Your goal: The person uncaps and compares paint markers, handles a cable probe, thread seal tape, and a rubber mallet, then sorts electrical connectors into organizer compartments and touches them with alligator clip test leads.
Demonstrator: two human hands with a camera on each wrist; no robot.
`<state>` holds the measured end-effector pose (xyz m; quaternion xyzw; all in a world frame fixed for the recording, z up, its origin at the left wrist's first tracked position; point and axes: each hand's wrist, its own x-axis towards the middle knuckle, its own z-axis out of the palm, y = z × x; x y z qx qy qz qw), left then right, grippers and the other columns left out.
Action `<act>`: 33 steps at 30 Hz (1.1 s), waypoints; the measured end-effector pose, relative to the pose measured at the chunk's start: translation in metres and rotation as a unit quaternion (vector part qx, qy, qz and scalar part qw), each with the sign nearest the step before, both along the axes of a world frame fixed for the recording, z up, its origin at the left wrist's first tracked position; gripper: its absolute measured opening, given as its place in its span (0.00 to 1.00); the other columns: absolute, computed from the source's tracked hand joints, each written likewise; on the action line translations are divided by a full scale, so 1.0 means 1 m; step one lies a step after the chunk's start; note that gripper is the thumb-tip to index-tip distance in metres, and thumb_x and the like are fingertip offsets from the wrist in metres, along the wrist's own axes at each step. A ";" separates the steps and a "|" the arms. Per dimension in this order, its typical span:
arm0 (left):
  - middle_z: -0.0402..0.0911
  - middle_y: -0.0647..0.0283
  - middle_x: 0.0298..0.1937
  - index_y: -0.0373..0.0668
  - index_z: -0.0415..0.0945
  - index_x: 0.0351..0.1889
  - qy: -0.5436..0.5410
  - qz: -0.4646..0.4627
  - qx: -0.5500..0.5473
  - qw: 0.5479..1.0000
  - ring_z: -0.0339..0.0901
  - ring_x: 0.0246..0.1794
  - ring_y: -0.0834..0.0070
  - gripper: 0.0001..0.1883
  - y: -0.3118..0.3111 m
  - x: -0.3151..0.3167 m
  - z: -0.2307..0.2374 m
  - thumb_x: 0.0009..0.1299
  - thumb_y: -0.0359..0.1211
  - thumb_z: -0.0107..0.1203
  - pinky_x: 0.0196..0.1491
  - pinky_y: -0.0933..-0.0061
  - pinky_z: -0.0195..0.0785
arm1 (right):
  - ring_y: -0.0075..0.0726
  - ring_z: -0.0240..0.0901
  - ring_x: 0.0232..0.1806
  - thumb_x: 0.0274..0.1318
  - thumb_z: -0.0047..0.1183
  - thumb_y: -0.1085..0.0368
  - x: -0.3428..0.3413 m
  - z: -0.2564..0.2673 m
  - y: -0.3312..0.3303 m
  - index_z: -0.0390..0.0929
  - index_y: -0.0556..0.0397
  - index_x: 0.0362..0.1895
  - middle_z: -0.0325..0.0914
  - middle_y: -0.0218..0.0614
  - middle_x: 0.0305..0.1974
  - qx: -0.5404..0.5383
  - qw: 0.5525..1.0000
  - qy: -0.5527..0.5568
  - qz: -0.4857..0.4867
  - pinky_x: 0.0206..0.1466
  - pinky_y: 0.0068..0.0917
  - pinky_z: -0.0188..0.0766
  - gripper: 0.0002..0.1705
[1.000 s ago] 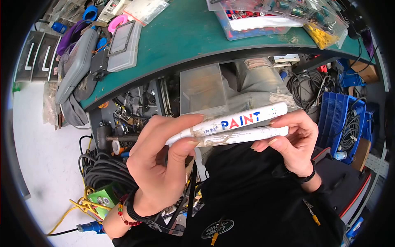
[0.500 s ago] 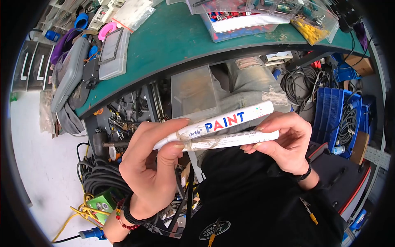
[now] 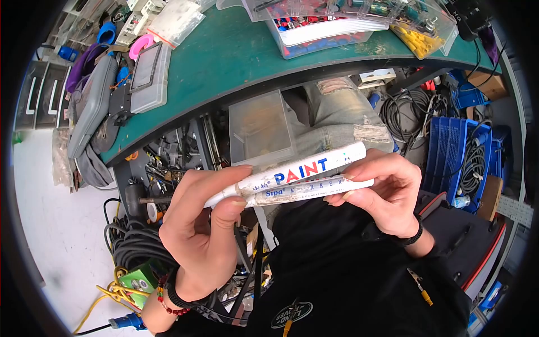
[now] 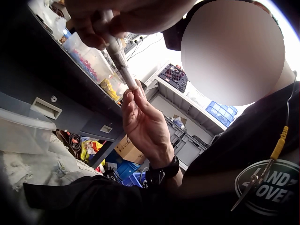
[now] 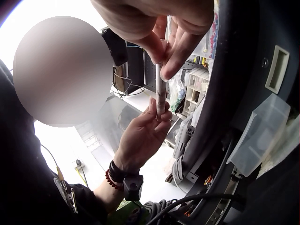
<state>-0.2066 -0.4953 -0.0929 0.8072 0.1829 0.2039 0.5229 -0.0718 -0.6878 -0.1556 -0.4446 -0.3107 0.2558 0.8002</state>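
Two white paint markers lie side by side, tilted slightly up to the right, in the head view. The upper marker (image 3: 314,168) shows "PAINT" in red and blue; the lower marker (image 3: 314,190) reads "Sipa MARKER" in part. My left hand (image 3: 205,224) pinches their left ends between thumb and fingers. At the right ends, my right hand (image 3: 390,194) pinches them with its thumb and fingers. Brownish smudges mark both barrels near the left fingers. In the right wrist view a marker barrel (image 5: 161,91) spans the gap between the left hand (image 5: 140,140) and the right hand (image 5: 161,28).
A green bench (image 3: 224,62) runs beyond the hands, with a box of connectors (image 3: 325,39) on it. A clear plastic bin (image 3: 261,129) sits below its edge. Black cable coils (image 3: 135,238) lie at lower left, a blue crate (image 3: 449,163) at right.
In the head view the markers and both hands have shifted left, along with the surroundings. The lower marker has turned, so "Sipa" lettering shows now. Both hands keep their pinch.
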 end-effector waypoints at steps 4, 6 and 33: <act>0.78 0.58 0.40 0.31 0.80 0.48 -0.005 0.001 -0.002 1.000 0.72 0.28 0.83 0.11 0.000 0.000 0.000 0.69 0.26 0.57 0.29 0.84 0.65 | 0.46 0.83 0.41 0.52 0.58 0.83 -0.002 0.008 -0.002 0.74 0.70 0.47 0.81 0.53 0.40 -0.028 0.999 0.047 -0.001 0.46 0.36 0.83 0.17; 0.78 0.58 0.40 0.31 0.79 0.47 -0.012 0.003 0.005 1.000 0.72 0.28 0.83 0.11 0.000 0.000 -0.001 0.69 0.26 0.57 0.29 0.84 0.65 | 0.46 0.83 0.41 0.52 0.58 0.83 -0.001 0.009 -0.003 0.74 0.70 0.48 0.81 0.53 0.40 -0.049 0.996 0.072 0.006 0.46 0.36 0.83 0.17; 0.79 0.58 0.38 0.31 0.80 0.46 0.000 0.008 0.005 1.000 0.72 0.29 0.80 0.11 0.000 -0.001 0.001 0.69 0.27 0.57 0.31 0.82 0.64 | 0.47 0.83 0.42 0.50 0.60 0.83 0.000 0.003 -0.003 0.74 0.70 0.46 0.81 0.54 0.40 -0.012 0.999 0.034 -0.001 0.47 0.36 0.82 0.16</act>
